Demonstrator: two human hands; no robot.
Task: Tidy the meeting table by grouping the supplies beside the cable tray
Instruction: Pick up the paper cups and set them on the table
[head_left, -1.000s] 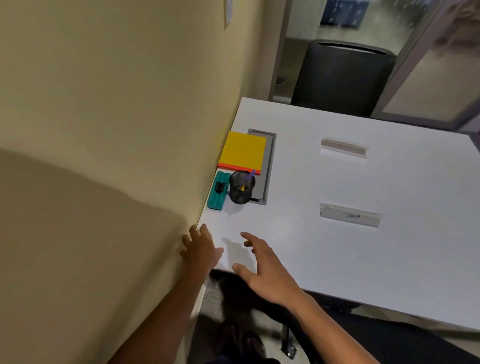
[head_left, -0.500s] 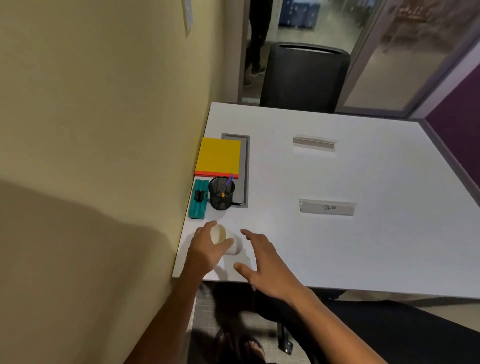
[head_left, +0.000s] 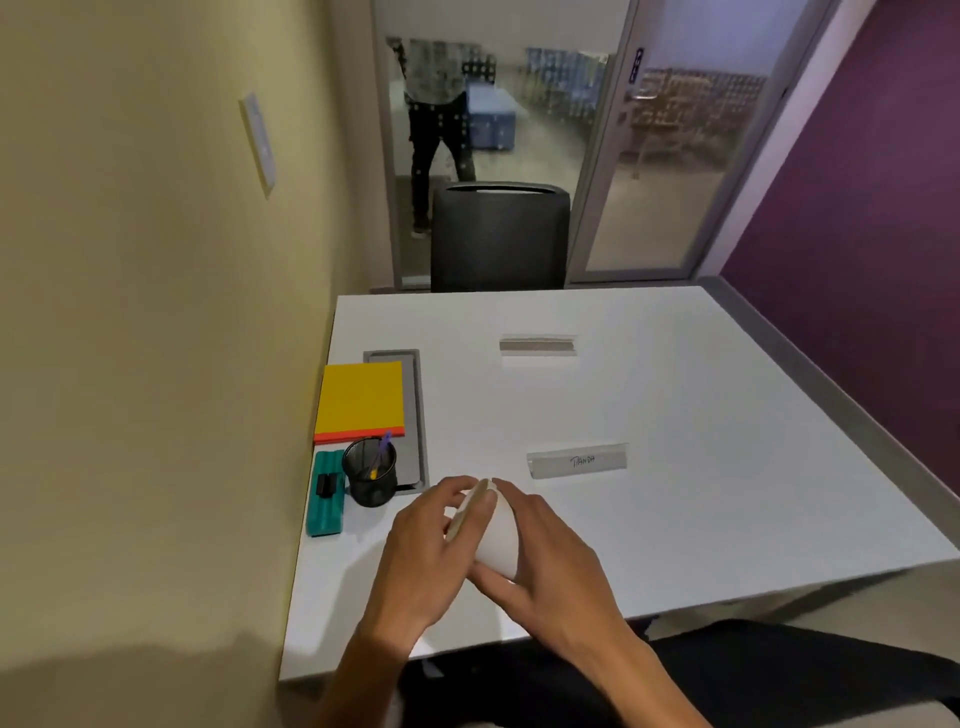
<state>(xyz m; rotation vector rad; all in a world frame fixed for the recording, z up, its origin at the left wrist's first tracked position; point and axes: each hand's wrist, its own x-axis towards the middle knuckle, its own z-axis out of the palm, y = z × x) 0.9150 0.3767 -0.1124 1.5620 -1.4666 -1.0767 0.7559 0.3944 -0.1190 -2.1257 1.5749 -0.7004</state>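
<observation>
A white paper cup (head_left: 497, 535) lies tilted between both hands above the near part of the white table (head_left: 649, 415). My left hand (head_left: 431, 551) grips its rim side and my right hand (head_left: 545, 551) wraps its body. The grey cable tray (head_left: 415, 410) is sunk in the table by the left wall. A yellow and orange notepad (head_left: 361, 400) partly covers it. A black mesh pen cup (head_left: 370, 478) with pens stands at the tray's near end. A teal eraser (head_left: 326, 499) with a black clip on it lies left of the pen cup.
Two name plates sit on the table, one (head_left: 576, 466) near my hands and one (head_left: 537, 345) farther back. A black chair (head_left: 498, 239) stands at the far edge. Behind a glass wall a person (head_left: 439, 124) stands. The yellow wall borders the table's left side.
My left hand picked up the white cup near the table's front left corner. Both hands now hold it, tilted, farther right over the table. The view tilted up.
</observation>
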